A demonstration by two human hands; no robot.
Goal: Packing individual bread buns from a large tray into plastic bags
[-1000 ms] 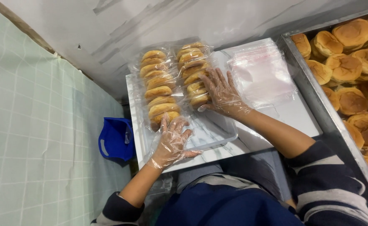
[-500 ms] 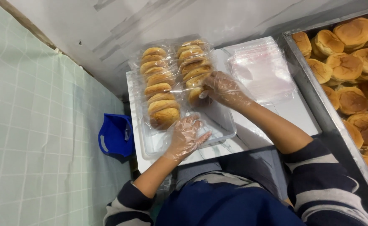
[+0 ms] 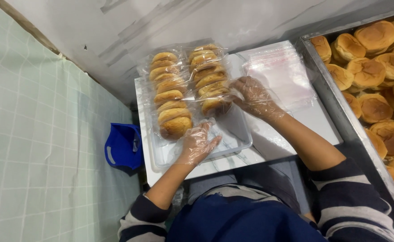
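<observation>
Two rows of bagged golden buns lie in a clear plastic tray [image 3: 238, 134] on a small white marble-look table. My left hand [image 3: 198, 144], in a thin clear glove, rests flat with spread fingers on the tray just below the left row of bagged buns [image 3: 169, 93]. My right hand [image 3: 254, 97], also gloved, is curled against the near end of the right row of bagged buns [image 3: 209, 77], pinching the plastic of the nearest bag.
A stack of empty clear bags [image 3: 281, 71] lies on the table to the right of the tray. A large metal tray [image 3: 336, 103] full of loose unbagged buns [image 3: 376, 67] stands at the right. A blue bag [image 3: 123, 147] sits on the floor at left beside the pale tiled floor.
My left hand slid right along the tray's near side. My right hand pulled back from on top of the right row to its near end.
</observation>
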